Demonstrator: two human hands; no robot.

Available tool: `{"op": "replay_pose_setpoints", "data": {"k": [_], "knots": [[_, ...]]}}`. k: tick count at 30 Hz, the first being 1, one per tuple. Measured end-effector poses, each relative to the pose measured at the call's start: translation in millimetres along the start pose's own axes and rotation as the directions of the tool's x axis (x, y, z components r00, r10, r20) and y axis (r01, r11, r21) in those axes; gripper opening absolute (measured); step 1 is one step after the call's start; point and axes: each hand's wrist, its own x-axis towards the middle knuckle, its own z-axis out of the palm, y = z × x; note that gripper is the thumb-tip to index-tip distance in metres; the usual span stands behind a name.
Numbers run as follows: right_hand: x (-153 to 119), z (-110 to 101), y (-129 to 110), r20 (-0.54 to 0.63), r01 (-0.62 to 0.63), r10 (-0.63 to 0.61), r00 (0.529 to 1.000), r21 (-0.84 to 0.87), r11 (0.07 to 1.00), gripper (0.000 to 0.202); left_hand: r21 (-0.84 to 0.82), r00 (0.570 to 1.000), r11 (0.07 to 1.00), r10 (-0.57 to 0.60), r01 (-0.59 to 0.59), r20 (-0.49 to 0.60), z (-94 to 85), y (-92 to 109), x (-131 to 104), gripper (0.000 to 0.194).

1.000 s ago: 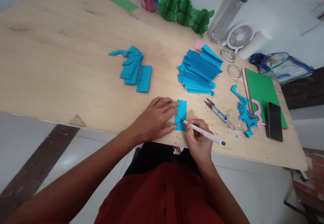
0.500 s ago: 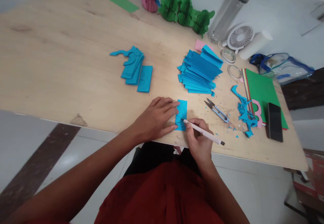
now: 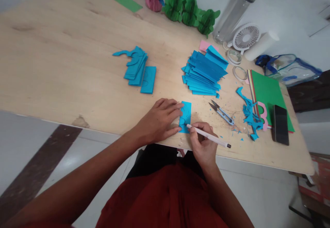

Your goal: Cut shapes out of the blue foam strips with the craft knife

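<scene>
A small blue paper piece (image 3: 186, 110) lies near the table's front edge, with dark curved lines drawn on it. My left hand (image 3: 163, 120) rests flat with fingers stretched, its fingertips pressing the paper's left edge. Between the fingers of my right hand (image 3: 203, 140) is a pale pink pen (image 3: 211, 137), its tip touching the lower part of the paper. Beyond my left hand lie a stack of blue paper pieces (image 3: 135, 68) and a single marked blue piece (image 3: 148, 79). Blue and silver thread snips (image 3: 223, 114) lie right of the paper, blades apart.
A large pile of blue strips (image 3: 203, 71) lies ahead. Blue scraps (image 3: 250, 113), a pink cutout (image 3: 263, 114), green paper (image 3: 268, 90) and a phone (image 3: 280, 125) are on the right. Along the wall stand green paper ornaments (image 3: 189, 11), a bottle (image 3: 234, 13) and a fan (image 3: 246, 37).
The pen tip has shifted slightly down on the paper, and the curved line there looks longer. My left hand stays in place; the whole view has shifted a little.
</scene>
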Motion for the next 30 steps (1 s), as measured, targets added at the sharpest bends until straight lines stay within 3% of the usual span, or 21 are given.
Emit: {"op": "replay_pose_setpoints", "data": {"k": [16,30], "knots": [[3.5,0.2,-6.1,0.046,0.082,-0.082,0.996,0.001,0.997,0.011,-0.007,1.000,1.000,-0.002,0.002,-0.019,0.1,0.6,0.2,0.031],[1.2,-0.1,-1.2,0.006,0.031,-0.032,0.999,0.013,0.999,0.010,-0.008,1.000,1.000,-0.002,0.002,-0.010,0.2,0.2,-0.3,0.032]]}}
